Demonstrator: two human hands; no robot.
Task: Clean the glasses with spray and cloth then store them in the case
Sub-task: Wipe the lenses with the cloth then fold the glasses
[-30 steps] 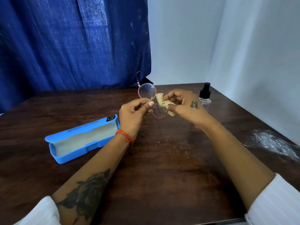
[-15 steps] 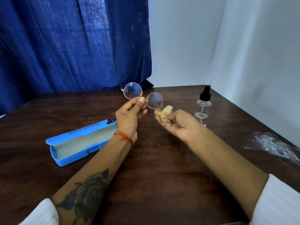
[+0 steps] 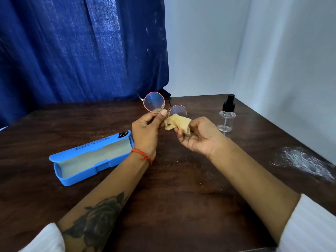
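Dark wooden surface (image 3: 181,206): left hand (image 3: 145,131) is pinching round pink-rimmed glasses (image 3: 160,105); right hand (image 3: 198,137), palm up, is gripping crumpled yellow cloth (image 3: 179,123).

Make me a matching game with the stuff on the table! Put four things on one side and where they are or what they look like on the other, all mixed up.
Things:
1. glasses
2. cloth
3. case
4. spray bottle

Descriptions:
A. lying open on the table
B. standing upright on the table, black top
C. held up in the left hand, pink rims
D. crumpled and yellow, in the right hand

Right pairs: 1-C, 2-D, 3-A, 4-B
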